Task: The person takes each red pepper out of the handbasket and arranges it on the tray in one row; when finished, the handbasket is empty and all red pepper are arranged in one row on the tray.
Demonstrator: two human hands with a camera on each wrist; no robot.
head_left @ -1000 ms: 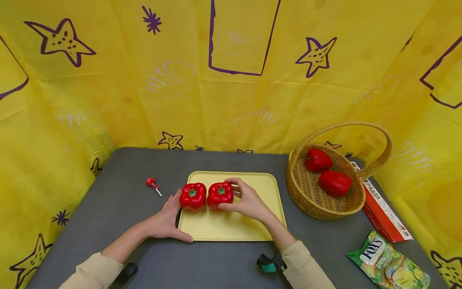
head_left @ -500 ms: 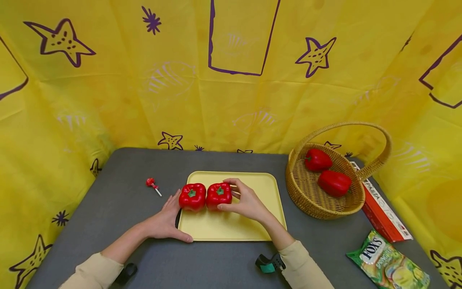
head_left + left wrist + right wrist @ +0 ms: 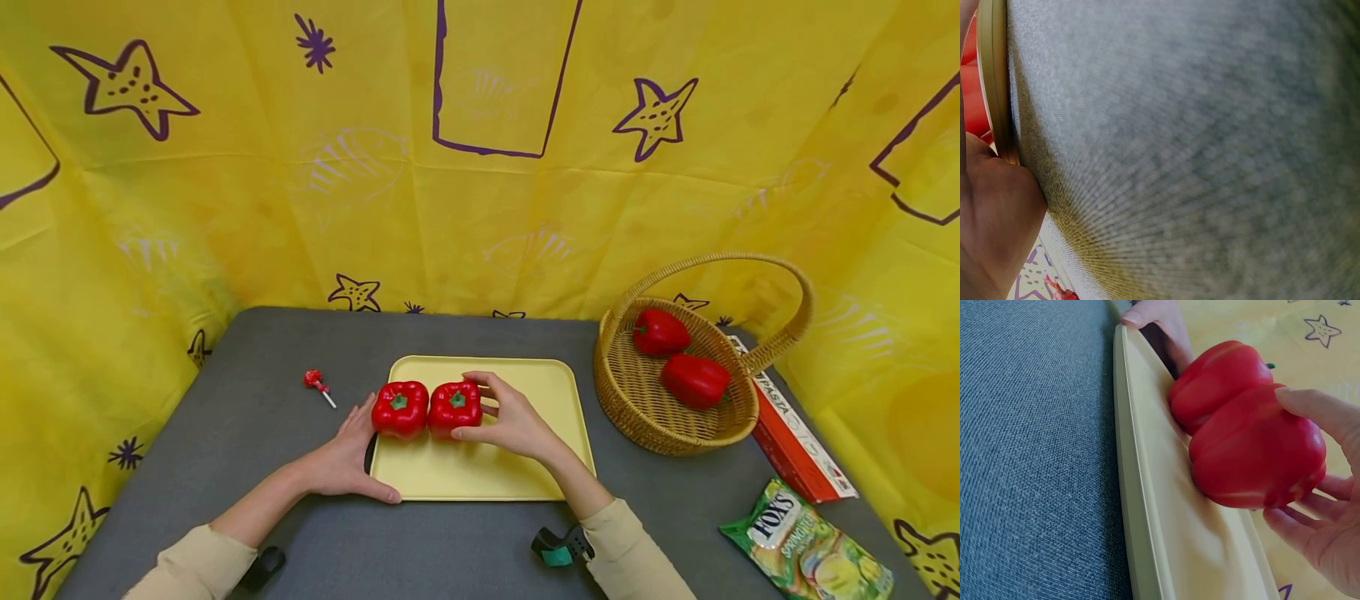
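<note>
"Where did the two red peppers by the hands sit?"

"Upright on the pale yellow tray (image 3: 487, 475), stems up. The left pepper (image 3: 400, 408) stood by the tray's left edge, and the right pepper (image 3: 453, 410) sat just beside it; they seemed to touch."

"And the right hand (image 3: 513, 418)?"

"Its fingers grasped the right pepper, thumb on the near side, others on the far side."

"The left hand (image 3: 345, 458)?"

"Fingers extended, gripping nothing. It lay along the tray's left edge, thumb at the near corner. Whether its fingertips met the left pepper, I couldn't tell."

"What else lay on the counter (image 3: 300, 342)?"

"A red lollipop (image 3: 317, 382) to the left, and a wicker basket (image 3: 637, 427) to the right, holding two more peppers (image 3: 696, 381)."
</note>
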